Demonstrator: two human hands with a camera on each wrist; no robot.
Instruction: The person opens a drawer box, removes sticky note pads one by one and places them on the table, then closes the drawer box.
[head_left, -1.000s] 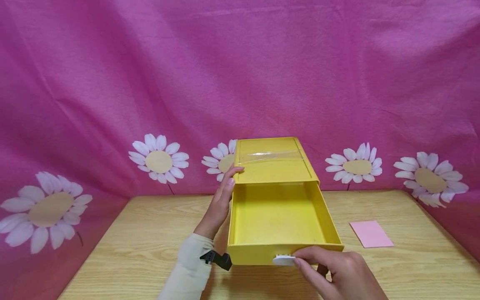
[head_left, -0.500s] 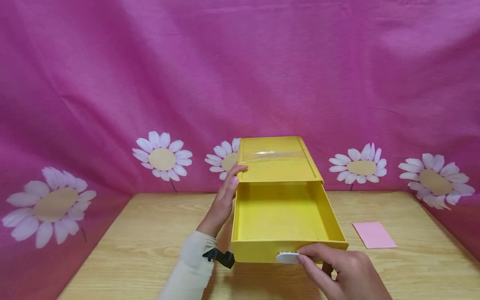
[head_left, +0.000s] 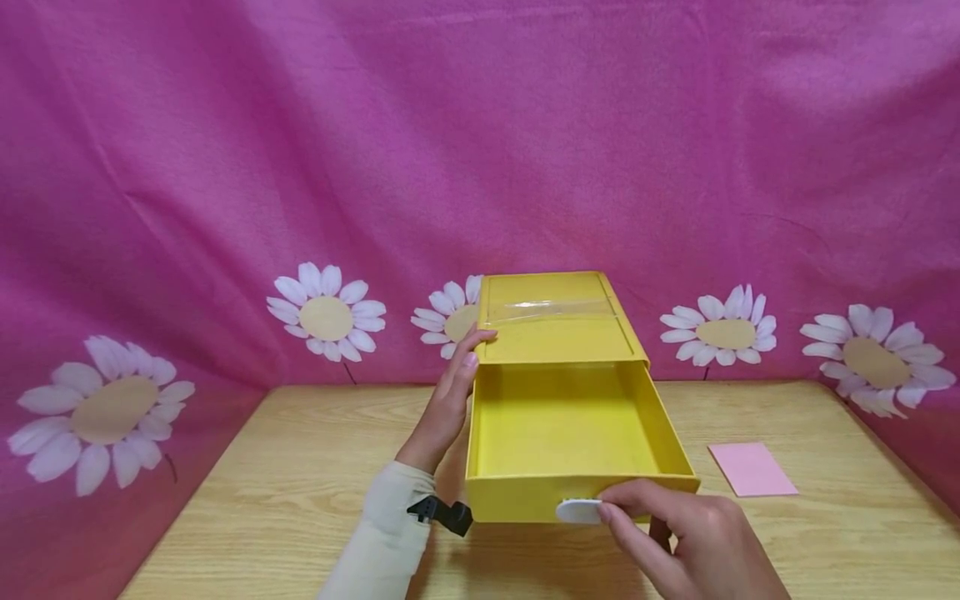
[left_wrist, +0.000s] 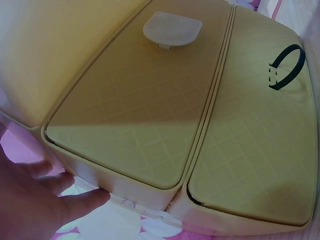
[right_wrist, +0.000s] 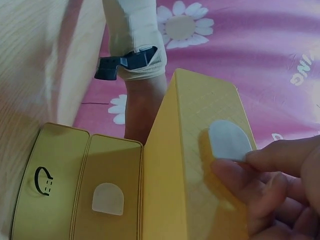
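A yellow plastic drawer unit (head_left: 555, 343) stands on the table, its top drawer (head_left: 517, 498) pulled far out and showing a bare interior. My right hand (head_left: 686, 533) pinches the white rounded handle (right_wrist: 229, 141) on that drawer's front between thumb and index finger. On the unit's left side rests my left hand (head_left: 442, 410), fingertips at the top edge and fingers fairly straight. Lower drawers, both pushed in, show in the left wrist view: one has a white handle (left_wrist: 172, 29), the other a black strap loop (left_wrist: 301, 57).
A pink square pad of paper (head_left: 753, 469) lies on the wooden table (head_left: 285, 492) to the right of the unit. Clear tape (head_left: 555, 310) crosses the unit's top. Behind hangs a pink curtain (head_left: 480, 142) with white daisies. A black strap (head_left: 442, 512) circles the left wrist.
The head view has shifted slightly, so the scene sits a little further right in it. Both hands keep their hold, and the drawer stays pulled out.
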